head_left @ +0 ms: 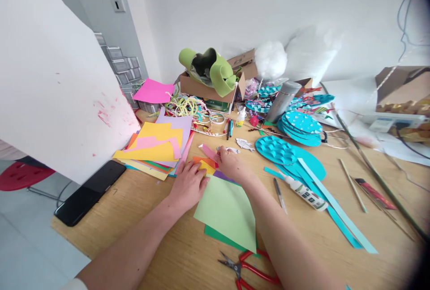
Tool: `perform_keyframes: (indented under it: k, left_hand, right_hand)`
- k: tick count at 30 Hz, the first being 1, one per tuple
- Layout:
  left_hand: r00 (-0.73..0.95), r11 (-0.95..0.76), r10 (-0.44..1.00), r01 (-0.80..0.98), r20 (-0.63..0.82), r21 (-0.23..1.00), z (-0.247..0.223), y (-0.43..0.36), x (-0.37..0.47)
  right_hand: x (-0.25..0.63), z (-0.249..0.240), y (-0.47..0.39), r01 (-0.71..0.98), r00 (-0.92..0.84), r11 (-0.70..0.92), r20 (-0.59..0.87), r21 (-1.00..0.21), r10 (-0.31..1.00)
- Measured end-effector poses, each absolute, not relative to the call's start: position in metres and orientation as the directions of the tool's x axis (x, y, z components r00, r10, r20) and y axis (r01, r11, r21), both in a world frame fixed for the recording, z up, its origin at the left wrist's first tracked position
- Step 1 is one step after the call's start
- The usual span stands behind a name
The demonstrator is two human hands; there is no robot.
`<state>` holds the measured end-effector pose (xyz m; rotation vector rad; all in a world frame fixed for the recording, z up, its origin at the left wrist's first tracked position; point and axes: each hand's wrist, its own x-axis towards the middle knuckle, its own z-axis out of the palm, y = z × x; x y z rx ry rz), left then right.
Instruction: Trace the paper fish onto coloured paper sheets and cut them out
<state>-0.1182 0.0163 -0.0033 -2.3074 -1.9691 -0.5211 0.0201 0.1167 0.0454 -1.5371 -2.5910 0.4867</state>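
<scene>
My right hand (pixel 231 164) pinches a pink paper strip (pixel 209 151) near the middle of the table. To its left, my left hand (pixel 188 186) lies with its fingers stretched out over small orange and yellow paper pieces (pixel 207 167). Purple paper (pixel 220 175) shows partly under the right hand. Just in front of the hands lies a light green sheet (pixel 226 211), with a darker green sheet (pixel 223 237) sticking out below it. Red-handled scissors (pixel 239 266) rest at the near edge, partly hidden by my right forearm.
Coloured paper (pixel 164 151) is piled on the left beside a black phone (pixel 90 191). Right of my hands are a glue bottle (pixel 307 194), a pen (pixel 279 195), blue strips (pixel 339 209) and a scalloped blue oval (pixel 276 150). A grey flask (pixel 284 101) stands behind.
</scene>
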Motion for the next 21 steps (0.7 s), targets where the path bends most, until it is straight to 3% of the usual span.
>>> perform_keyframes:
  k: [8,11,15,21]
  left_hand:
    - [0.12,-0.183,0.946,0.965,0.301,0.19,-0.003,0.016,-0.118]
    - [0.117,-0.185,0.945,0.961,0.305,0.205,-0.003,0.016,-0.119]
    - [0.121,-0.193,0.946,0.956,0.301,0.222,-0.002,0.016,-0.119]
    - [0.144,-0.214,0.946,0.951,0.29,0.224,-0.001,0.018,-0.12]
  right_hand:
    - [0.025,0.038,0.128,0.851,-0.447,0.394,-0.085,-0.348,0.89]
    - [0.03,0.045,0.131,0.833,-0.434,0.363,-0.085,-0.417,0.897]
    - [0.037,0.053,0.13,0.765,-0.496,0.373,-0.109,-0.525,0.862]
    - [0.034,0.042,0.129,0.737,-0.569,0.417,-0.155,-0.532,0.808]
